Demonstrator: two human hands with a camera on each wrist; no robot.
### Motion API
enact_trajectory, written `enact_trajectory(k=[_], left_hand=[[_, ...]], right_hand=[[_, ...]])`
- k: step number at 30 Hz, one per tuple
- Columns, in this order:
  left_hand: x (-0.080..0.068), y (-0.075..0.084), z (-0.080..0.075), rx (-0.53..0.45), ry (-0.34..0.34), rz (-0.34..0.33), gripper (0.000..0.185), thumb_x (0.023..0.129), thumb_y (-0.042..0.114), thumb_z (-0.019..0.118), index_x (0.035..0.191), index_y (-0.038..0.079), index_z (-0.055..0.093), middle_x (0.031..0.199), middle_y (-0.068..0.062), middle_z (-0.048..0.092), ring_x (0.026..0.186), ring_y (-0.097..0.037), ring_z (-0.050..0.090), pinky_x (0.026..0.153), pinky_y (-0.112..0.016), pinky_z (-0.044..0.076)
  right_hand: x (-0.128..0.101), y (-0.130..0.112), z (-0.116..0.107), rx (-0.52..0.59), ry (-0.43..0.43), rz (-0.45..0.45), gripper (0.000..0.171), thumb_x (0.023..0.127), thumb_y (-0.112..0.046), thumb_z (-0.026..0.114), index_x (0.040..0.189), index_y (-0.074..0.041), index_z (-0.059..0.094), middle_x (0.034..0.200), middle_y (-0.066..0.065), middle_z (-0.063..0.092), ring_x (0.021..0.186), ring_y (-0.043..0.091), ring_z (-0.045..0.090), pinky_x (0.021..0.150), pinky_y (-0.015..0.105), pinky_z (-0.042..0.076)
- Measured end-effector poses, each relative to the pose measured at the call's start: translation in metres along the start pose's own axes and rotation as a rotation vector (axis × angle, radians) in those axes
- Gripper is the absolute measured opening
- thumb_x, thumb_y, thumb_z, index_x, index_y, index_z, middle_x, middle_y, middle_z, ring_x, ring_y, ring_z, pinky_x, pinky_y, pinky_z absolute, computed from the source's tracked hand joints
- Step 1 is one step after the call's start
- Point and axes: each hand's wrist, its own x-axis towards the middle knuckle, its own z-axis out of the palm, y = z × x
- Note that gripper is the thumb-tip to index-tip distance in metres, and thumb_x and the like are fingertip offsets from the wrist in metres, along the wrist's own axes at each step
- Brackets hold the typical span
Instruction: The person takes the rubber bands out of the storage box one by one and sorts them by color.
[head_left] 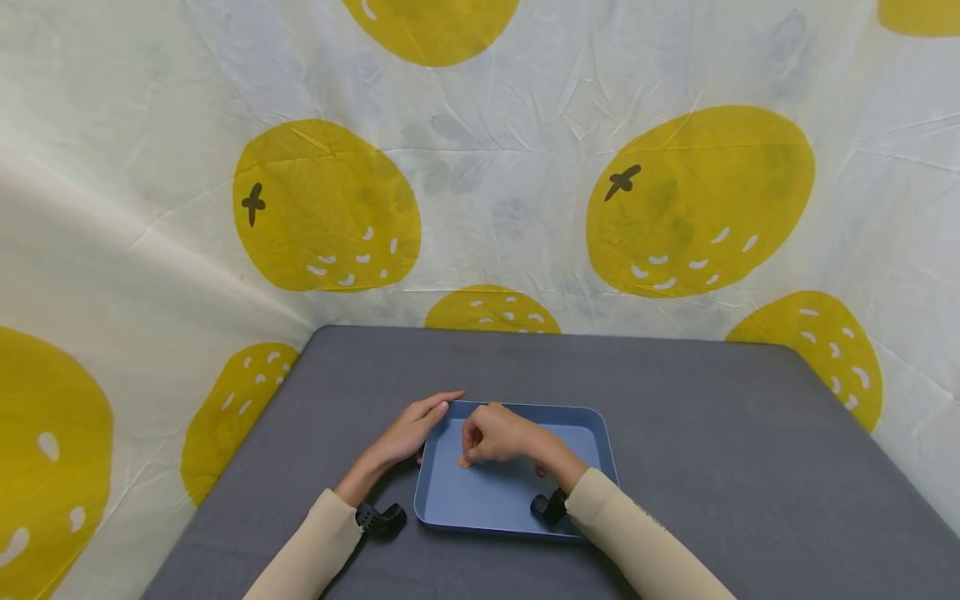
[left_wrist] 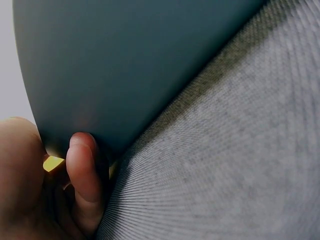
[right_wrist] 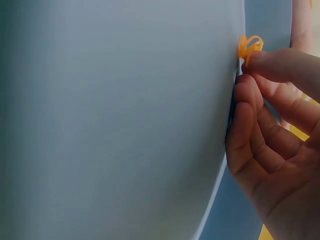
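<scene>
A shallow blue tray [head_left: 491,500] lies on the grey cloth. At its left rim, my left hand [head_left: 405,433] holds the tray, with a fingertip [left_wrist: 82,160] against the outer wall in the left wrist view. My right hand [head_left: 501,433] reaches over the tray's left half, low above its floor. Between thumb and forefinger it pinches a small orange piece with thin loops [right_wrist: 250,47], seen best in the right wrist view. The head view shows only a bit of that orange piece [head_left: 465,462] below the fingertips.
The grey tabletop [head_left: 750,467] stretches to both sides of the tray and behind it. A pale curtain [head_left: 502,192] printed with big yellow fruits hangs at the back and sides. Black wrist cameras sit on both wrists, the right one [head_left: 549,507] over the tray's front right part.
</scene>
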Motion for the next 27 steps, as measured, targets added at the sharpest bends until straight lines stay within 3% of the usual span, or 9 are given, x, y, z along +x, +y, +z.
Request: enact_trajectory(k=[12,24,27], left_hand=[[0.000,-0.001,0.000,0.003,0.005,0.001,0.045,0.113,0.040,0.039,0.154,0.025,0.051,0.145,-0.015,0.058,0.039,-0.012,0.041,0.039,-0.033,0.045],[-0.002,0.003,-0.001,-0.022,-0.026,-0.005,0.047,0.113,0.041,0.037,0.156,0.025,0.048,0.099,-0.024,0.067,0.037,-0.014,0.044,0.038,-0.034,0.047],[-0.003,0.002,0.000,-0.025,-0.027,-0.002,0.047,0.113,0.041,0.037,0.156,0.024,0.048,0.111,-0.024,0.068,0.037,-0.015,0.045,0.039,-0.035,0.047]], right_hand=[[0.000,0.000,-0.001,0.046,0.022,0.005,0.016,0.093,-0.008,0.076,0.078,-0.014,0.077,0.071,-0.007,0.070,0.057,0.003,0.053,0.053,0.018,0.043],[-0.017,-0.003,-0.020,0.125,0.103,0.025,0.010,0.093,-0.008,0.075,0.085,-0.012,0.079,0.072,-0.004,0.073,0.060,0.008,0.065,0.059,0.023,0.055],[-0.023,-0.002,-0.029,0.136,0.123,0.013,0.009,0.094,-0.008,0.074,0.088,-0.009,0.080,0.076,-0.002,0.074,0.062,0.009,0.066,0.060,0.024,0.056]])
